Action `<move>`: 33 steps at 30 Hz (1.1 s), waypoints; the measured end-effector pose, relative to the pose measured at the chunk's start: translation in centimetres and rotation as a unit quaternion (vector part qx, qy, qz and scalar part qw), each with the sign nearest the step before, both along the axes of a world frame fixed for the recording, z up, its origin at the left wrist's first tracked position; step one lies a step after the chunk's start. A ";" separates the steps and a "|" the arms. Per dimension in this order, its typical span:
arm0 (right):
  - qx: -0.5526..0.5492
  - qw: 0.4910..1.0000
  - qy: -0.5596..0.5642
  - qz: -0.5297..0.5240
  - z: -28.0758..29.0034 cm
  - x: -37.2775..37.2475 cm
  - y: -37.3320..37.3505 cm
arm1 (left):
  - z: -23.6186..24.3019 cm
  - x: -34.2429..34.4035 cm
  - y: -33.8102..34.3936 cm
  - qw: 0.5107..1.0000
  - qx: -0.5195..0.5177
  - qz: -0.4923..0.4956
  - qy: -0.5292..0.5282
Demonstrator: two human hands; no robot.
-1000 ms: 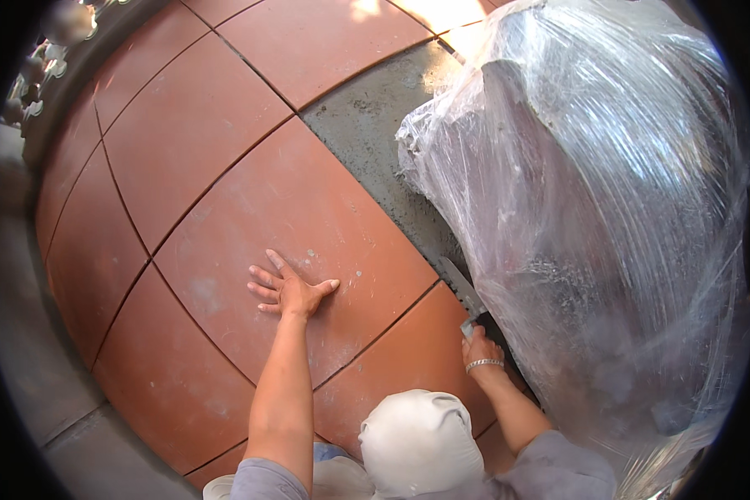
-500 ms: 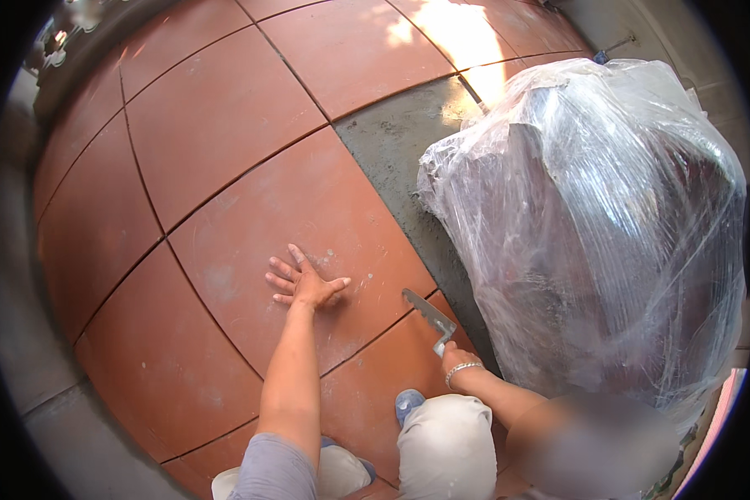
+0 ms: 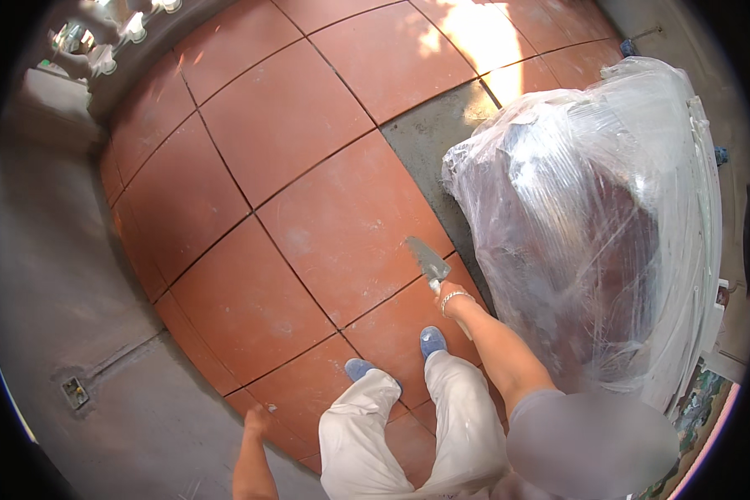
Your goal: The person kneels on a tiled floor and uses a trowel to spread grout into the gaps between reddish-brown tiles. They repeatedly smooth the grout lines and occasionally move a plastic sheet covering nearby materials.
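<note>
My right hand (image 3: 452, 295), with a bracelet at the wrist, is closed round the handle of a trowel (image 3: 427, 257). Its grey blade points forward over the joint between two reddish floor tiles, close to the tile edge. From this view I cannot tell whether the blade touches the tile. My left hand (image 3: 258, 419) hangs low at the left, above the border tiles near the wall; its fingers are too small and blurred to make out. Pale dust marks streak the large tile (image 3: 342, 225) ahead of my feet.
A bulky stack wrapped in clear plastic (image 3: 558, 233) stands at the right. Beside it runs a strip of bare grey mortar (image 3: 429, 137), lower than the tiles. At the left rises a grey wall (image 3: 67, 292) with a recessed box (image 3: 75, 392). My blue shoes (image 3: 432, 340) stand on the tiles.
My left hand has lifted off the large tile, where it lay spread, and moved back to the lower left. I have straightened up; the trowel stays in my right hand, its blade turned flatter.
</note>
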State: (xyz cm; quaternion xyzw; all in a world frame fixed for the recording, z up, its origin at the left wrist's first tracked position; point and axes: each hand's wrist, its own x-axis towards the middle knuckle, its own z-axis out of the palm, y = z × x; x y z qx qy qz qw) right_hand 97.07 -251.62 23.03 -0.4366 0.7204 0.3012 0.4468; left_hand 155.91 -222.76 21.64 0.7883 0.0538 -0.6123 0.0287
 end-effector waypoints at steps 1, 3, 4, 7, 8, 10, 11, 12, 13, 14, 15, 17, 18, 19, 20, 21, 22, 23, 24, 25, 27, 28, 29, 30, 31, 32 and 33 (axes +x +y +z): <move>-0.033 0.999 -0.018 -0.019 2.7 0.8 0.3 | 4.2 0.2 3.1 0.951 0.031 -0.307 -0.009; -0.073 0.996 -0.028 -0.035 8.2 1.3 0.3 | 10.0 -0.6 4.1 0.882 0.223 -0.414 0.026; -0.083 0.995 -0.028 -0.040 10.5 1.3 0.0 | 13.1 -1.3 3.6 0.885 0.218 -0.411 0.032; -0.075 0.996 -0.023 -0.051 15.7 -0.2 -1.6 | 18.9 -4.8 -2.5 0.908 0.165 -0.384 0.020; -0.079 0.994 -0.024 -0.067 16.8 -0.8 -2.2 | 19.5 -6.1 -5.9 0.912 0.138 -0.387 -0.001; -0.072 0.992 -0.015 -0.099 17.7 -2.1 -4.0 | 20.3 -8.7 -13.8 0.921 0.049 -0.383 -0.046; -0.074 0.989 -0.007 -0.124 17.6 -2.6 -5.1 | 20.5 -10.2 -18.0 0.926 0.000 -0.372 -0.067; -0.090 0.985 -0.020 -0.146 17.1 -3.2 -6.7 | 20.7 -11.6 -22.4 0.930 -0.063 -0.357 -0.057; -0.087 0.982 -0.023 -0.166 16.3 -3.6 -8.6 | 21.2 -12.8 -26.9 0.928 -0.119 -0.350 -0.053; -0.075 0.979 -0.021 -0.187 15.4 -3.8 -10.6 | 22.4 -13.8 -31.0 0.928 -0.132 -0.345 -0.048; -0.071 0.975 -0.030 -0.209 14.1 -4.0 -13.3 | 23.0 -15.4 -35.5 0.926 -0.154 -0.342 -0.047; -0.089 0.963 -0.066 -0.247 10.9 -4.2 -19.7 | 23.2 -19.2 -43.8 0.916 -0.196 -0.348 -0.037; -0.065 0.957 -0.069 -0.275 10.3 -3.8 -21.3 | 23.8 -20.9 -47.2 0.908 -0.208 -0.362 -0.023; -0.057 0.944 -0.089 -0.313 9.9 -3.5 -22.9 | 24.5 -22.7 -50.2 0.903 -0.206 -0.376 -0.012; -0.049 0.930 -0.099 -0.349 9.3 -3.6 -25.2 | 24.7 -24.8 -53.5 0.884 -0.189 -0.428 0.010; -0.057 0.922 -0.112 -0.367 9.1 -3.5 -26.8 | 25.5 -26.5 -56.4 0.863 -0.155 -0.480 0.026; -0.063 0.913 -0.123 -0.384 9.1 -3.4 -28.1 | 26.1 -28.2 -59.0 0.835 -0.113 -0.538 0.034; -0.066 0.905 -0.130 -0.400 9.3 -3.4 -29.2 | 26.4 -30.1 -61.4 0.811 -0.138 -0.567 0.043; -0.067 0.895 -0.129 -0.423 9.5 -3.5 -30.1 | 26.4 -31.8 -63.9 0.794 -0.154 -0.585 0.055; -0.064 0.885 -0.123 -0.445 9.8 -3.7 -30.9 | 26.4 -33.6 -66.3 0.775 -0.167 -0.605 0.065; -0.056 0.873 -0.116 -0.470 10.3 -4.3 -32.4 | 26.1 -36.9 -70.7 0.703 -0.228 -0.670 0.075; -0.059 0.866 -0.108 -0.484 10.5 -4.8 -33.1 | 25.7 -38.6 -73.0 0.686 -0.238 -0.681 0.098; -0.057 0.858 -0.101 -0.500 10.7 -5.1 -33.8 | 25.3 -40.3 -75.1 0.668 -0.239 -0.694 0.118; -0.046 0.849 -0.086 -0.519 10.7 -5.6 -34.5 | 24.9 -41.9 -76.9 0.653 -0.235 -0.707 0.137; -0.058 0.850 -0.066 -0.519 10.7 -6.0 -35.3 | 24.6 -43.4 -78.6 0.615 -0.262 -0.726 0.161; -0.081 0.834 -0.059 -0.543 10.6 -6.4 -36.1 | 24.0 -45.0 -80.3 0.583 -0.256 -0.751 0.174; -0.085 0.820 -0.044 -0.564 10.2 -6.9 -36.9 | 23.4 -46.5 -81.8 0.551 -0.249 -0.774 0.187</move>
